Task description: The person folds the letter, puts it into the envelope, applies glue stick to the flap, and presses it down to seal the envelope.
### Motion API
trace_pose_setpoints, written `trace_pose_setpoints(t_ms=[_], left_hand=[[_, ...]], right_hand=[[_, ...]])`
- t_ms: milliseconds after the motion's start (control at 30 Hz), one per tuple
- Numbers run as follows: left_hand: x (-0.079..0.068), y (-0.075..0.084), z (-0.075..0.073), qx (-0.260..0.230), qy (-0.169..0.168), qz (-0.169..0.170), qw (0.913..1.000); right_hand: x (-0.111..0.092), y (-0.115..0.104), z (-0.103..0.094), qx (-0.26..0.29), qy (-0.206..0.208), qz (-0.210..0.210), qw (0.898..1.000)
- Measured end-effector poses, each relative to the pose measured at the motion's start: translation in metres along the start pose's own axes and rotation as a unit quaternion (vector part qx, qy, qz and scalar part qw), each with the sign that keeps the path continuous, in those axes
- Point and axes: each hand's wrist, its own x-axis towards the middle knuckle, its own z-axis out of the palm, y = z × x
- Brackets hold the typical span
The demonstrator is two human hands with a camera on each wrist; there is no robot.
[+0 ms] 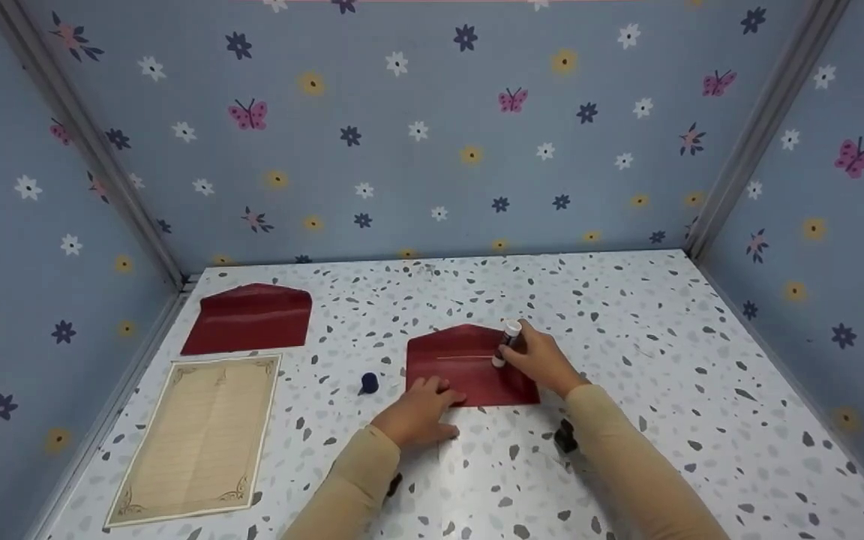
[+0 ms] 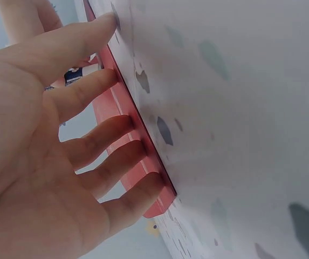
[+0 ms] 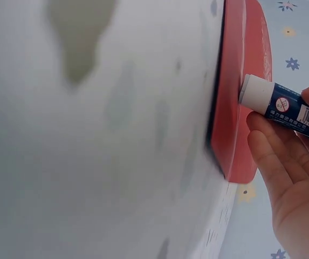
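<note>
A dark red envelope (image 1: 447,375) lies on the table with its pointed flap spread toward the back wall. On its front left part rest the fingertips of my left hand (image 1: 418,412); in the left wrist view those fingers (image 2: 138,194) are loosely extended over the envelope's edge. My right hand (image 1: 541,361) pinches a glue stick (image 1: 507,343), tilted, with its lower end against the envelope near the flap fold. The right wrist view shows the glue stick's blue label and white end (image 3: 256,93) touching the red paper (image 3: 232,124).
A dark blue cap (image 1: 370,383) stands left of the envelope. Farther left are a second red envelope (image 1: 252,322), flap spread, and a cream sheet with ornate corners (image 1: 196,435). Flower-patterned panels (image 1: 432,150) enclose the speckled table (image 1: 627,300) at the back and sides.
</note>
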Motion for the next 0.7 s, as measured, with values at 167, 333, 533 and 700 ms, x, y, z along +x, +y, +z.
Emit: trace_pose_setpoints(t_ms=[167, 333, 533, 700], left_hand=[[0.000, 0.000, 0.000, -0.003, 0.002, 0.002, 1.0000], [0.000, -0.001, 0.001, -0.008, 0.006, 0.008, 0.9999], [-0.001, -0.001, 0.001, -0.012, 0.006, 0.007, 0.9999], [0.000, 0.000, 0.000, -0.012, 0.005, 0.004, 0.9999]], right_hand=[[-0.002, 0.006, -0.008, 0.004, 0.002, 0.008, 1.000], [-0.005, 0.014, -0.015, 0.017, 0.007, 0.012, 1.000], [-0.008, 0.022, -0.023, 0.030, 0.014, 0.021, 0.999], [-0.008, 0.025, -0.028, 0.026, 0.020, 0.025, 0.999]])
